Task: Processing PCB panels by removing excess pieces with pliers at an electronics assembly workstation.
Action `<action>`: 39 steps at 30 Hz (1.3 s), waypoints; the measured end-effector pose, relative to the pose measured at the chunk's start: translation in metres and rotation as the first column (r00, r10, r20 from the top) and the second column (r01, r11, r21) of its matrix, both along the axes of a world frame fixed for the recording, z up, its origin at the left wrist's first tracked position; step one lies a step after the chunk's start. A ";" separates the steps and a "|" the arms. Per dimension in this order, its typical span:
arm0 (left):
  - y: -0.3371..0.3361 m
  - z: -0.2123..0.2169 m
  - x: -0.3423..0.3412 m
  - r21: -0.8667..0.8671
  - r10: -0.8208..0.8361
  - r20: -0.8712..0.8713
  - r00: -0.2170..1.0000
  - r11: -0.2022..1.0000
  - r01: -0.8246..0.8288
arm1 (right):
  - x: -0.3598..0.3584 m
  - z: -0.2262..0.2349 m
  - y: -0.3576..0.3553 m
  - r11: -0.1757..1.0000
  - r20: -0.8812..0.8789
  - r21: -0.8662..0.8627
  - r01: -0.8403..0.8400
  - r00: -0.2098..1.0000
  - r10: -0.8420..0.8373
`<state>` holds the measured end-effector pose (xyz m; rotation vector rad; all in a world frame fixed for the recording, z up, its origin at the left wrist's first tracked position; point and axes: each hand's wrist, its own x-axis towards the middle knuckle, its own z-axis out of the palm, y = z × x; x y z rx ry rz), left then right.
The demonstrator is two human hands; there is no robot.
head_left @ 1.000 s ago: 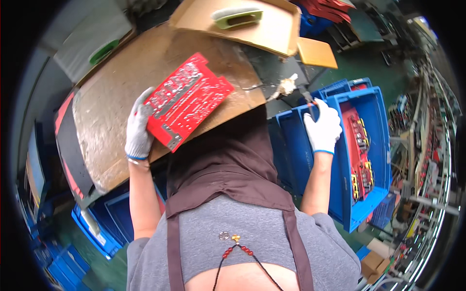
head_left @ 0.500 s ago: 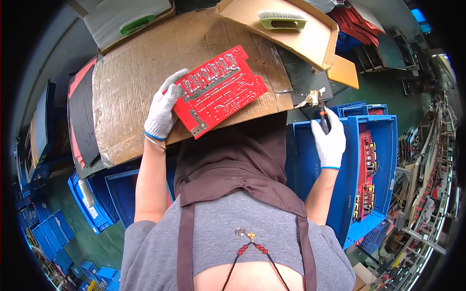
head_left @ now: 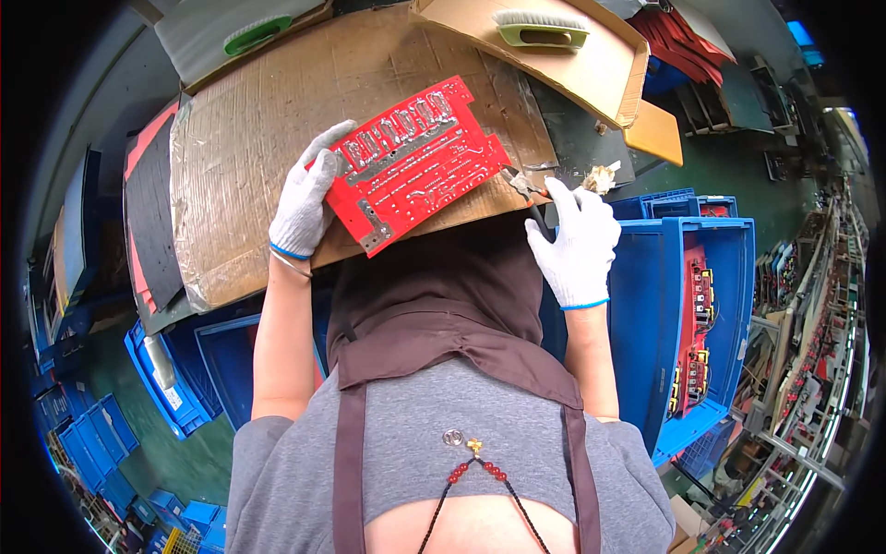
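So the red circuit board (head_left: 415, 166) is sitting tilted above the brown cardboard (head_left: 249, 138) on the bench, its solder side facing up and its long axis slanting from lower left to upper right. The gloved left hand (head_left: 305, 198) is gripping the left end, so it's the nearer one. The gloved right hand (head_left: 577, 240) is wrapping round some plier-like cutters (head_left: 520, 183), off the board's lower right corner, which means the board is lying to its left and slightly up. The tool tip is pointing at that corner; can't tell if it's actually touching. Further out, a whitish clump (head_left: 602, 177) is resting just past the right fingers, a blue bin (head_left: 637, 295) is standing to the right, and a green brush (head_left: 543, 32) is lying in a shallow carton (head_left: 614, 78) up top.
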<state>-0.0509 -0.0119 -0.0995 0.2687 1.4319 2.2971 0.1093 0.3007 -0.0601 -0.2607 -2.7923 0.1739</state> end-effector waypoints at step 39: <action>0.000 0.000 0.000 0.005 0.006 -0.005 1.000 1.000 -0.006 | -0.029 0.063 0.009 0.955 0.270 0.216 -0.202 0.953 0.140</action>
